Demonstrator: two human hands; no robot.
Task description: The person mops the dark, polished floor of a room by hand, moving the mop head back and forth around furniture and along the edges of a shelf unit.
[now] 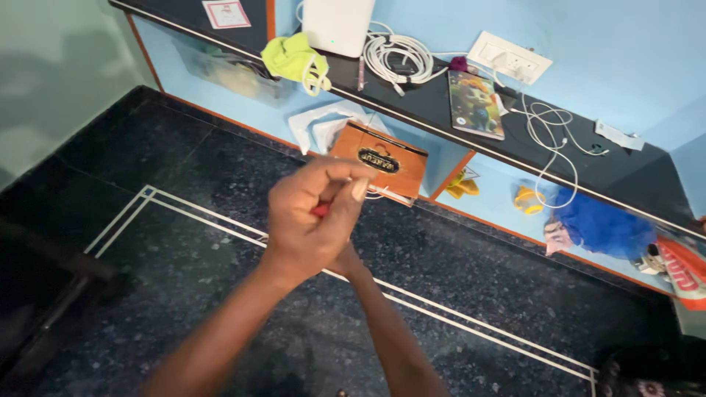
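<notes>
My left hand (305, 220) is clenched over something small and red (319, 211), almost wholly hidden in my fist. My right hand (346, 259) sits behind it, mostly covered, so I cannot tell its grip, though the orange box (379, 163) rises just beyond my knuckles. Its lower edge is hidden. Dark speckled floor (478, 272) lies open around my arms; the black shelf (434, 110) runs above.
</notes>
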